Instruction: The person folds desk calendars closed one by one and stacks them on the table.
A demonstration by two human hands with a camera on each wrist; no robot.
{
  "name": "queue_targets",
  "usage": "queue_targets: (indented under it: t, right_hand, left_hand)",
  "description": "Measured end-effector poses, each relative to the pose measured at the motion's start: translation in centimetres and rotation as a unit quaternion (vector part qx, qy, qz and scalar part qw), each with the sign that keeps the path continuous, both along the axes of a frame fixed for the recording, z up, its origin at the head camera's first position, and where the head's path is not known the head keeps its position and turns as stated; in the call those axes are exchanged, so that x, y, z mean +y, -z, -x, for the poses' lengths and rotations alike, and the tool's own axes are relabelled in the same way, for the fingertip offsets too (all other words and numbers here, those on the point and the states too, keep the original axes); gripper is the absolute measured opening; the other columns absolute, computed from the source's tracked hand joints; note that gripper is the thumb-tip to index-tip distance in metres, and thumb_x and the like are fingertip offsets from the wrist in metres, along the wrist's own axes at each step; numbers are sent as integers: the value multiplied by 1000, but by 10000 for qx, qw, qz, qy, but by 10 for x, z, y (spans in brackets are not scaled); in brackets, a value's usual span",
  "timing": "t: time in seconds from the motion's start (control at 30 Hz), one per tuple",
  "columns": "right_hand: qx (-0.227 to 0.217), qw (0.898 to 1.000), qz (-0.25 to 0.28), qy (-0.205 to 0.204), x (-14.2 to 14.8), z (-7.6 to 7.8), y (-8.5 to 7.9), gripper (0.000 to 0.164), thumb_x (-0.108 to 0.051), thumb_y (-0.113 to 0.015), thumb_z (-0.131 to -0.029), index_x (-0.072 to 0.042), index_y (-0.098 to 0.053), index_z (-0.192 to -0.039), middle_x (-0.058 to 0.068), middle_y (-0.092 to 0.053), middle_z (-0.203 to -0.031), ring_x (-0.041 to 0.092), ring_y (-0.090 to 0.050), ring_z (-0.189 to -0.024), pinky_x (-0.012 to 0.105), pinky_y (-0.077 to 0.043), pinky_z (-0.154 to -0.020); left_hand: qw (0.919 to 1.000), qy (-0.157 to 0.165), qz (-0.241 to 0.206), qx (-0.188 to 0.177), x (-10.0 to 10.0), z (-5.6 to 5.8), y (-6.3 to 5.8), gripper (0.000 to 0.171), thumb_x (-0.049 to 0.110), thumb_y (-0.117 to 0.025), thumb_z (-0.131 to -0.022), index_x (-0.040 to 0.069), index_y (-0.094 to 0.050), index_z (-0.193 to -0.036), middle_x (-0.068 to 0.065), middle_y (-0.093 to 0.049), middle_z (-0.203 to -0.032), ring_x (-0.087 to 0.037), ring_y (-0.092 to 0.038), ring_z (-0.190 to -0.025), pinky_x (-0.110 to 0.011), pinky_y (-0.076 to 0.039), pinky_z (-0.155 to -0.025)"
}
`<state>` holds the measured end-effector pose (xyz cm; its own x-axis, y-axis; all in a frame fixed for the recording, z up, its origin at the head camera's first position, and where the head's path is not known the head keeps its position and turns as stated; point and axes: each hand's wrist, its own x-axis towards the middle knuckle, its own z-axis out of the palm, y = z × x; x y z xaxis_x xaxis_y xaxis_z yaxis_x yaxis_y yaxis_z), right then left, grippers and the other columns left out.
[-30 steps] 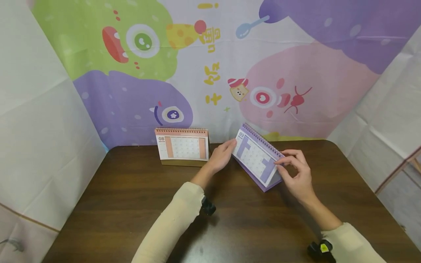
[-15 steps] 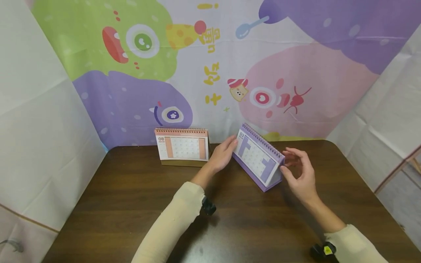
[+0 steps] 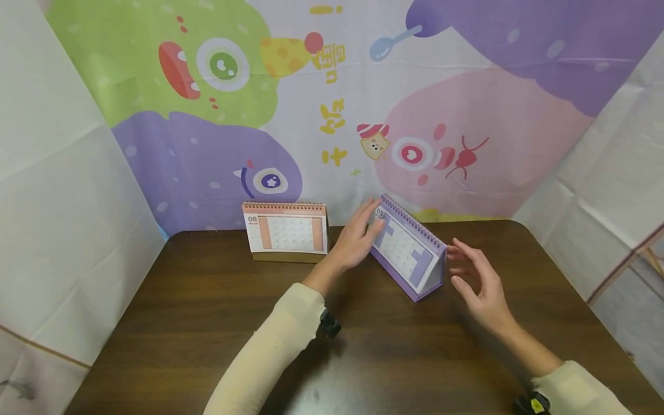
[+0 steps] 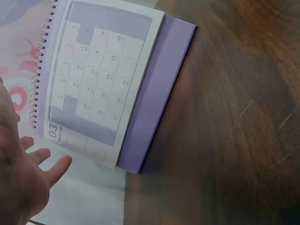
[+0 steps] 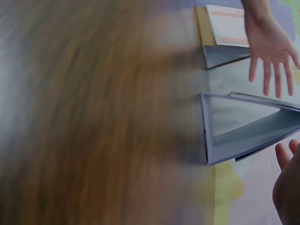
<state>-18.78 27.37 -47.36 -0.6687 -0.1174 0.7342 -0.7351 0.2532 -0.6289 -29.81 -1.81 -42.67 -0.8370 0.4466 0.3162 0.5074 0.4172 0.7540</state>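
Note:
A purple desk calendar [image 3: 403, 248], showing page 03, stands tent-like at an angle on the table in the head view. My left hand [image 3: 355, 236] is at its left end, fingers extended; in the left wrist view that hand [image 4: 23, 176] appears apart from the page. Beyond the calendar's right end is my right hand [image 3: 487, 291], fingers loosely bent and nothing held. The right wrist view looks into the hollow side of the purple calendar [image 5: 220, 152], with part of the right hand [image 5: 288, 190] at the edge and the spread left hand [image 5: 269, 40] opposite.
An orange desk calendar [image 3: 290, 233], page 08, stands left of the left hand on the dark wooden table [image 3: 394, 357]. A printed cartoon backdrop [image 3: 332, 115] hangs directly behind the table. White cloth [image 3: 57, 173] encloses the sides.
My right hand has let go of the purple calendar's right end and drawn away to the right. My left hand has shifted slightly up and right, its fingers straighter. The calendar stays nearly in place.

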Motion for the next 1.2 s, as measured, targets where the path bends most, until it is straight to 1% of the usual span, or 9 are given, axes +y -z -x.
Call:
queue_targets:
  t: [0.13, 0.2, 0.37, 0.47, 0.7, 0.8, 0.93, 1.03, 1.2]
  right_hand:
    - [243, 9995, -115, -174, 4, 4, 5, 76, 30, -64, -80, 18, -53, -155, 7, -68, -144, 12, -68, -136, 15, -61, -103]
    - [313, 9992, -137, -193, 6, 6, 8, 76, 29, -65, -79, 19, -54, -153, 9, -67, -143, 12, -68, -136, 15, -62, -102]
    - [319, 9993, -183, -118, 11, 8, 12, 73, 30, -65, -78, 19, -57, -150, 1, -67, -143, 8, -69, -133, 15, -64, -97]
    - [237, 9993, -263, -126, 14, 8, 13, 68, 30, -65, -80, 18, -59, -147, 1, -67, -143, 5, -69, -131, 16, -65, -94]
    - [75, 9990, -428, -49, 16, 8, 14, 61, 30, -66, -83, 17, -64, -142, 12, -70, -134, 1, -70, -128, 21, -68, -88]
    - [114, 9993, -336, -81, 14, 8, 13, 58, 32, -65, -81, 18, -65, -138, 11, -71, -132, 3, -72, -125, 23, -69, -85]
    - [182, 9995, -213, -144, 12, 9, 13, 53, 32, -65, -82, 19, -66, -133, 9, -71, -131, 7, -73, -124, 22, -69, -85]
    - [250, 9994, -148, -185, 12, 10, 14, 51, 33, -65, -82, 21, -66, -132, 7, -72, -132, 6, -72, -124, 20, -68, -86]
    - [278, 9994, -66, -209, 13, 11, 16, 51, 34, -64, -81, 23, -65, -131, -1, -72, -134, 4, -71, -125, 19, -67, -86]
  left_hand:
    - [9996, 61, 194, 182, 1, -1, -1, 69, 50, -42, -118, 21, -31, -180, -18, -18, -191, -41, -22, -177, -68, -24, -141]
    - [9992, 90, 311, 248, 2, -1, -2, 68, 49, -43, -118, 23, -32, -179, -17, -16, -191, -41, -22, -177, -70, -25, -140]
    - [9978, 153, 536, 355, 4, -2, -5, 65, 44, -45, -118, 25, -34, -179, -14, -13, -192, -40, -21, -178, -70, -26, -140]
    - [9975, 166, 586, 369, 4, -2, -6, 65, 47, -44, -118, 27, -35, -179, -12, -13, -192, -39, -21, -178, -72, -27, -139]
    - [9965, 273, 703, 368, 4, -1, -7, 71, 65, -32, -117, 29, -35, -178, -10, -12, -193, -38, -21, -178, -74, -26, -138]
    - [9961, 306, 744, 363, 4, -1, -8, 70, 64, -33, -118, 30, -35, -178, -10, -12, -193, -37, -20, -178, -72, -26, -139]
    - [9958, 349, 767, 368, 7, 0, -10, 64, 55, -39, -119, 29, -37, -178, -11, -14, -192, -37, -20, -178, -70, -25, -140]
    - [9954, 385, 788, 383, 10, 1, -11, 62, 50, -43, -119, 27, -41, -176, -14, -16, -192, -37, -20, -179, -69, -25, -141]
    - [9940, 409, 936, 400, 13, 1, -12, 60, 48, -44, -118, 28, -44, -175, -15, -13, -192, -38, -18, -179, -70, -25, -140]
